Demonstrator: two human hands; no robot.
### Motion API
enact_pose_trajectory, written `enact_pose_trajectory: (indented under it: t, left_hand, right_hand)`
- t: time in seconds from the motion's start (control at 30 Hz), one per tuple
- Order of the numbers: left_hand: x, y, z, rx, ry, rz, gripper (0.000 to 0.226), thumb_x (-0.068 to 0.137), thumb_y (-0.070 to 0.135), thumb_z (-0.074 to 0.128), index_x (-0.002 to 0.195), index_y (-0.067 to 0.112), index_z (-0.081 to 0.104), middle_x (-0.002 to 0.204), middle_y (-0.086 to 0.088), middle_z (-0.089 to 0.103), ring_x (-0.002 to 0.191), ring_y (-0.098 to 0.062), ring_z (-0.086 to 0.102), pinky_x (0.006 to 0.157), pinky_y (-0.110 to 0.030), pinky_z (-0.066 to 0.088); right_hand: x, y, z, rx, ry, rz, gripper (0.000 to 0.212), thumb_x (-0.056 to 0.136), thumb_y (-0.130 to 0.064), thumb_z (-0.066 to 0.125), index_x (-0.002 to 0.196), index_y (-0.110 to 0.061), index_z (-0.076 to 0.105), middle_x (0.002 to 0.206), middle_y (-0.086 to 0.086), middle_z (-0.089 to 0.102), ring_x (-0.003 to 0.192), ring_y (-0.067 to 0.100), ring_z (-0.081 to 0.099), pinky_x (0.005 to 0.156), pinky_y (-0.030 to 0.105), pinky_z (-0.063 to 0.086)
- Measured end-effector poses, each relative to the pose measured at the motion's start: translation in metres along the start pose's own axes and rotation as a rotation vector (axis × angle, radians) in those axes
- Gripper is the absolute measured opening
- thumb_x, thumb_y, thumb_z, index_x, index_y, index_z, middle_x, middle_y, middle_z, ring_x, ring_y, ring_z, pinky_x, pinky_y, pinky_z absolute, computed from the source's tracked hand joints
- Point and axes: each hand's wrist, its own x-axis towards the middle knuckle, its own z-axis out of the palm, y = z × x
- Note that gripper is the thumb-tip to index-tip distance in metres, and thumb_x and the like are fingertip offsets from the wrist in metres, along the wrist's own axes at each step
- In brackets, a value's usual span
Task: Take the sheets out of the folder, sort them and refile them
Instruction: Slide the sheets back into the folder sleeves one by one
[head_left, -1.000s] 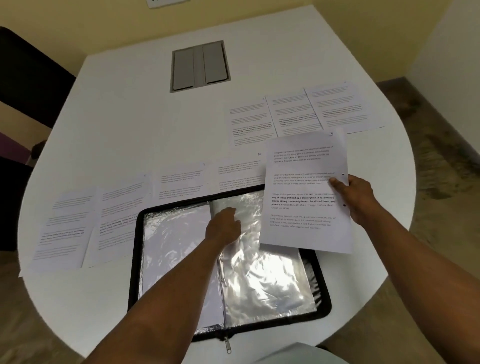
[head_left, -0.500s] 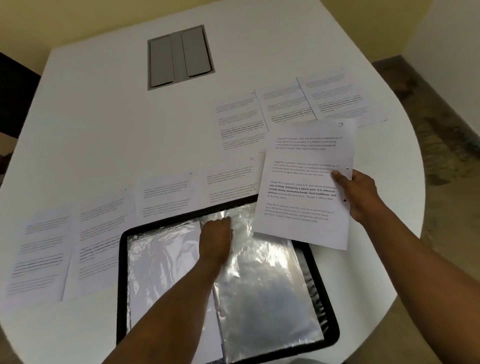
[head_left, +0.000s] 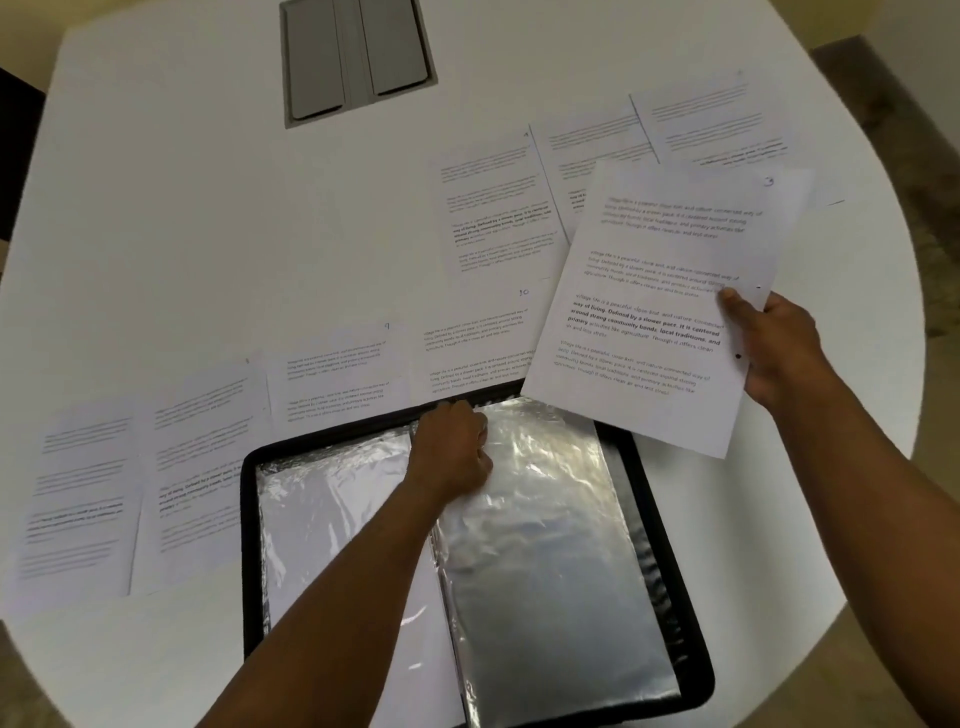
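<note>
An open black zip folder (head_left: 670, 525) with shiny plastic sleeves (head_left: 545, 545) lies on the white table in front of me. My left hand (head_left: 452, 452) rests with curled fingers at the top of the folder's spine, on the upper edge of the right-hand sleeve; whether it pinches the sleeve is hidden. My right hand (head_left: 774, 348) grips a printed sheet (head_left: 660, 306) by its right edge, thumb on top, and holds it above the folder's top right corner. Several more printed sheets lie in two rows, one row left of the folder (head_left: 208, 447) and one further back (head_left: 498, 208).
A grey cable hatch (head_left: 356, 57) is set in the table at the back. The table's rounded edge (head_left: 904, 415) runs close to my right hand, with floor beyond it. A dark chair (head_left: 15, 156) shows at the far left.
The held sheet has moved a little up and right. My left hand has slid up to the top of the sleeve. The camera has tilted down and come closer.
</note>
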Motion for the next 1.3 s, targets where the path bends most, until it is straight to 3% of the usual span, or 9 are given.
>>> enact_pose_trajectory:
  t: [0.1,0.23,0.43,0.5,0.73,0.87,1.0,1.1,1.3]
  left_hand:
    - [0.006,-0.008,-0.008,-0.171,-0.114,-0.038,0.028,0.071,0.030,0.071,0.066,0.028,0.044,0.077,0.009,0.054,0.077,-0.016,0.054,0.063,-0.028,0.033]
    - [0.012,-0.017,-0.016,-0.308,-0.233,-0.030,0.039,0.062,0.054,0.081,0.078,0.032,0.053,0.078,0.016,0.054,0.074,-0.004,0.050,0.067,-0.028,0.039]
    - [0.019,-0.018,-0.026,-0.321,-0.285,-0.038,0.008,0.080,0.023,0.068,0.079,0.030,0.063,0.086,0.013,0.067,0.088,-0.012,0.063,0.080,-0.028,0.048]
    - [0.020,-0.021,-0.030,-0.362,-0.254,-0.062,0.012,0.082,0.017,0.063,0.079,0.027,0.067,0.086,0.011,0.071,0.086,-0.011,0.064,0.083,-0.030,0.051]
    - [0.019,-0.029,-0.040,-0.461,-0.182,-0.076,0.010,0.087,0.018,0.067,0.092,0.019,0.076,0.084,0.011,0.068,0.076,0.001,0.058,0.067,-0.011,0.042]
    - [0.015,-0.028,-0.041,-0.452,-0.213,-0.073,0.010,0.090,0.016,0.059,0.091,0.021,0.068,0.086,0.008,0.068,0.080,-0.011,0.062,0.074,-0.027,0.051]
    - [0.012,-0.025,-0.041,-0.465,-0.261,-0.061,0.013,0.093,0.017,0.050,0.094,0.023,0.062,0.087,0.007,0.063,0.082,-0.014,0.059,0.070,-0.026,0.046]
    - [0.010,-0.026,-0.040,-0.495,-0.259,-0.067,0.012,0.093,0.020,0.054,0.096,0.025,0.064,0.097,0.007,0.067,0.091,-0.013,0.061,0.079,-0.030,0.049]
    - [0.003,-0.026,-0.033,-0.543,-0.129,-0.129,0.016,0.091,0.024,0.057,0.095,0.030,0.070,0.094,0.012,0.071,0.086,-0.006,0.064,0.080,-0.034,0.054]
  right_hand:
    - [0.005,-0.006,0.000,0.040,-0.002,-0.009,0.018,0.092,-0.018,0.066,0.110,-0.019,0.067,0.117,0.003,0.070,0.105,0.021,0.068,0.096,0.046,0.052]
    - [0.011,-0.008,0.001,0.058,0.006,-0.022,0.033,0.089,-0.021,0.069,0.121,-0.016,0.065,0.115,0.001,0.071,0.104,0.018,0.069,0.097,0.045,0.052]
    - [0.011,-0.007,0.009,0.125,-0.002,-0.007,0.039,0.087,-0.020,0.070,0.125,-0.013,0.063,0.117,0.002,0.070,0.105,0.019,0.069,0.096,0.047,0.052]
    - [0.012,-0.006,0.014,0.172,-0.009,0.003,0.034,0.093,-0.016,0.064,0.127,-0.012,0.061,0.119,0.003,0.070,0.106,0.020,0.069,0.094,0.047,0.053]
    - [0.017,-0.014,0.054,0.276,-0.031,0.020,0.035,0.094,-0.018,0.064,0.127,-0.010,0.059,0.120,0.009,0.069,0.105,0.023,0.069,0.091,0.049,0.055]
    - [0.023,-0.015,0.095,0.349,-0.071,0.017,0.031,0.093,-0.011,0.065,0.123,-0.008,0.062,0.117,0.010,0.069,0.103,0.023,0.069,0.090,0.046,0.055]
    - [0.023,-0.002,0.143,0.372,-0.122,0.057,0.024,0.092,-0.003,0.063,0.115,-0.007,0.062,0.113,0.012,0.069,0.101,0.025,0.069,0.090,0.045,0.055]
    - [0.023,0.014,0.167,0.352,-0.152,0.102,0.020,0.090,-0.003,0.066,0.109,-0.009,0.065,0.115,0.013,0.069,0.107,0.029,0.066,0.095,0.049,0.052]
    - [0.016,0.042,0.185,0.231,-0.213,0.159,0.026,0.091,-0.007,0.066,0.117,-0.011,0.064,0.110,0.006,0.070,0.098,0.021,0.069,0.086,0.040,0.057]
